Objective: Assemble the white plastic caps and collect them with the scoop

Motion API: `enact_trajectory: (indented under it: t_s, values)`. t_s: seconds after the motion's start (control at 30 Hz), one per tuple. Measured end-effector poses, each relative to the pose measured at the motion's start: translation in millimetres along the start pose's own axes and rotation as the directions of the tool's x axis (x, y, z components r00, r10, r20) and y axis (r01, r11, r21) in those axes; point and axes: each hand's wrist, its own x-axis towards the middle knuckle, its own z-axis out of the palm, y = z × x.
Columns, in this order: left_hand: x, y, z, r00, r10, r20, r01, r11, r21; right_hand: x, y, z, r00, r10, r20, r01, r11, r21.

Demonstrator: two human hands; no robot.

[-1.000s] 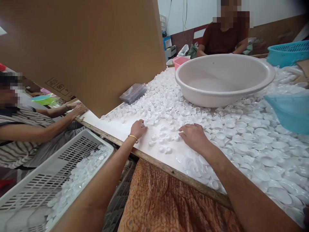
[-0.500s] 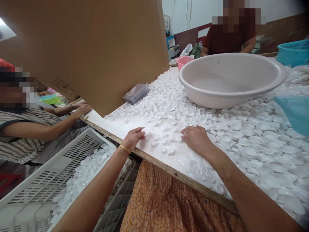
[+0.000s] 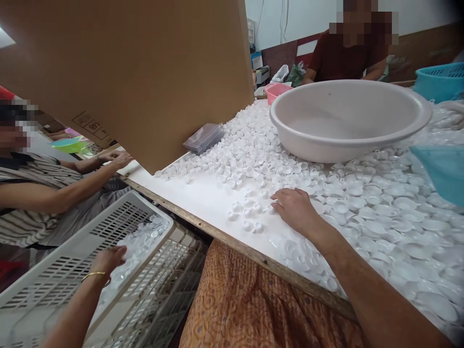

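Note:
My right hand lies palm down on the white table, its fingers curled over small white caps at the edge of a big heap. Flat white discs cover the table to its right. My left hand, with a gold bangle on the wrist, reaches down into the white slotted crate beside my left knee, over the white pieces piled inside. Its fingers point away from me and I cannot make out whether they hold anything.
A large pale basin sits on the heap at the back. A tall cardboard sheet stands at the left. A person in a striped shirt sits left, another person across. A small dark plastic bag and blue baskets lie nearby.
My left hand left the table, where it pinched a white cap, and dropped left and down into the crate. My right hand stayed on the small caps.

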Motion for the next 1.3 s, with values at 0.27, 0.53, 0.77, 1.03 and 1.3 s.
enact_trajectory:
  t_s: [0.27,0.53,0.77,1.03,1.3]
  values:
    - [-30.3,130.8,43.7,0.665,0.699,-0.262,-0.628,0.714,0.311,2.6,-1.5,4.2,1.000,-0.011,-0.017,0.011,1.000,0.000]
    - [-77.5,291.6,167.4,0.302,0.940,0.157,-0.943,0.270,0.195,1.4,1.7,6.2,0.999,-0.030,-0.032,0.029,1.000,-0.007]
    - [-65.1,309.8,197.7,0.359,0.874,0.327,-0.926,0.289,0.243,1.7,4.4,3.3,0.999,-0.019,-0.025,0.020,1.000,0.006]
    - [-53.3,246.9,146.8,0.537,0.795,0.284,-0.829,0.433,0.355,2.6,6.3,-1.8,0.998,-0.018,-0.058,0.017,1.000,-0.022]
    - [-61.9,247.3,148.8,0.470,0.859,0.201,-0.856,0.388,0.343,3.1,18.5,-4.7,0.991,0.021,-0.133,-0.026,0.999,-0.034]
